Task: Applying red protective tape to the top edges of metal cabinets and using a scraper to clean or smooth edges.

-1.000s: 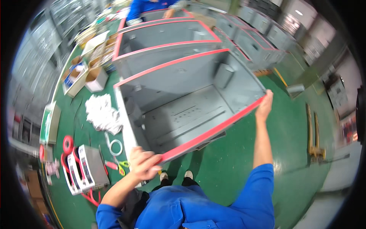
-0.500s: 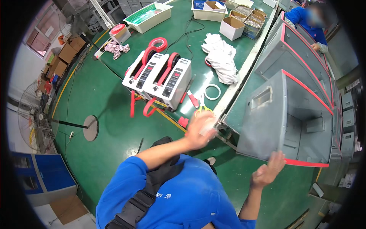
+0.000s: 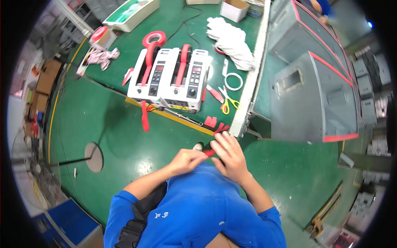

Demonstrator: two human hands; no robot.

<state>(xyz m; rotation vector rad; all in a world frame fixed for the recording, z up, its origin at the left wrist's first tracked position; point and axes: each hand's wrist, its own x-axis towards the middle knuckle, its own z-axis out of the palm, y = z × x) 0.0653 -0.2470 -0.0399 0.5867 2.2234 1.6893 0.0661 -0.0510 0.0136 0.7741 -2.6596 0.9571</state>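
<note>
In front of my body, my left hand is closed with its fingers pinched on a short piece of red tape. My right hand is close beside it, fingers stretched out and partly blurred, at the tape's other end; whether it touches the tape I cannot tell. Just beyond, by the table corner, lie red tape scraps. Two white tape dispensers with red rolls stand side by side on the table; a red strip hangs from the left one.
Yellow-handled scissors, a red cutter and a white tape ring lie near the table's right edge, below a white cloth. Grey metal housings with red-taped edges stand at right. A fan base is at left.
My left hand has moved down and left, and my right hand has left the metal housing to join it. The right dispenser's hanging strip is gone; red tape is now in my left hand.
</note>
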